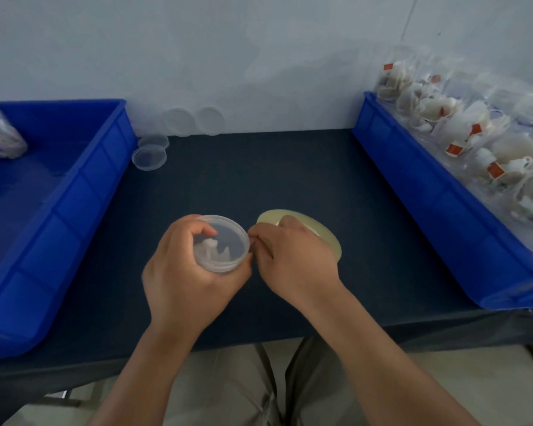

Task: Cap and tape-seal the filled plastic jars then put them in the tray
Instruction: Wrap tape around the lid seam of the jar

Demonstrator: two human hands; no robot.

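A capped clear plastic jar (pixel 225 244) stands near the table's front middle, white pieces showing through its lid. My left hand (pixel 182 272) grips it, fingers curled round the rim. My right hand (pixel 293 259) holds a roll of clear yellowish tape (pixel 320 233) and pinches its end against the jar's right side. The blue tray (pixel 74 192) on the left holds one sealed jar (pixel 0 136) lying at its far corner. The blue tray (pixel 419 192) on the right carries several filled jars (pixel 462 130) with white and orange contents.
Loose clear lids (pixel 150 156) lie by the left tray's far corner, and two more lids (pixel 194 119) lean against the white wall. The dark table (pixel 259 173) stretches between the trays. My lap shows below the table's front edge.
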